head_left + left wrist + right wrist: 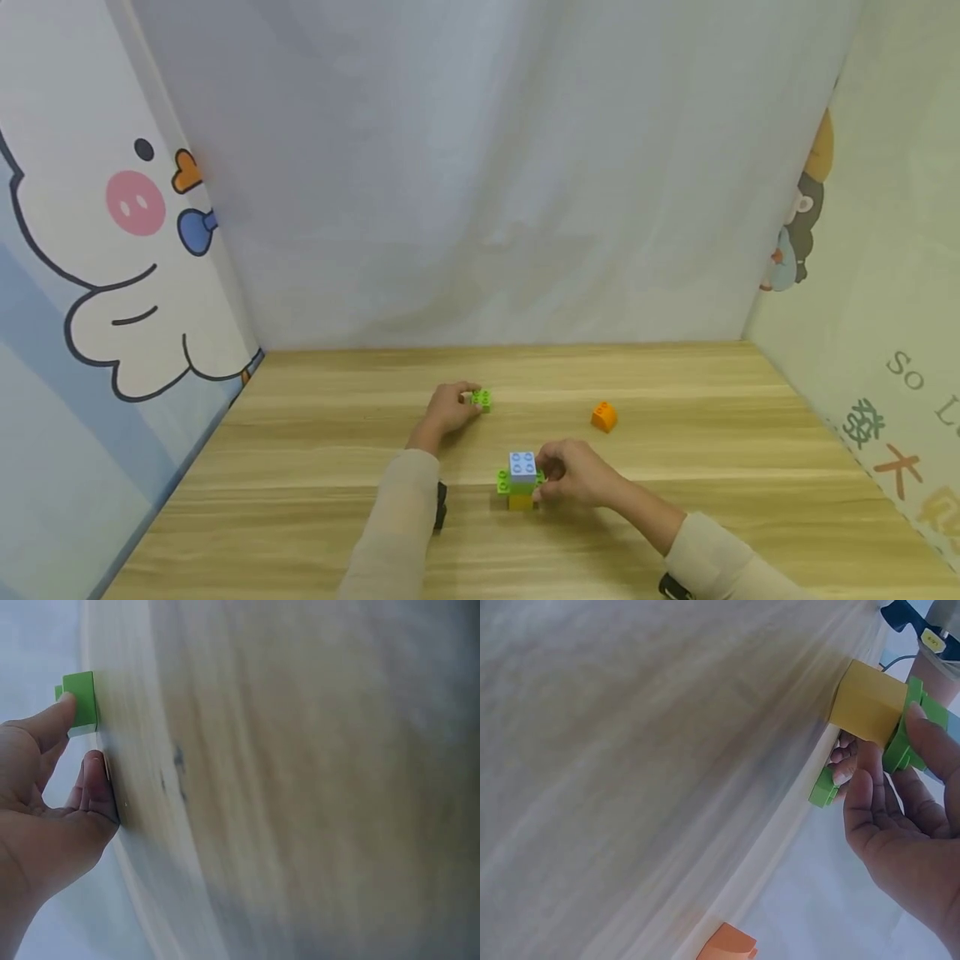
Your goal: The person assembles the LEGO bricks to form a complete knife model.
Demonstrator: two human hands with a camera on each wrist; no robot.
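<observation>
A small studded green building block (pixel 483 401) stands toward the back of the table. My left hand (pixel 450 406) pinches it from its left side; in the left wrist view one fingertip presses the face of the green block (pixel 81 705). Closer to me is a stack of building blocks: a yellow block (pixel 521 503) at the bottom, green (pixel 503 482) jutting out to both sides in the middle, a light blue block (pixel 522 465) on top. My right hand (pixel 579 473) grips the stack's green part from the right, its thumb lying on the green in the right wrist view.
An orange block (pixel 603 417) with a curved side lies behind and right of the stack. The wooden table (pixel 300 483) meets a grey curtain (pixel 480 208) at the back. Printed cartoon panels stand at the left and right.
</observation>
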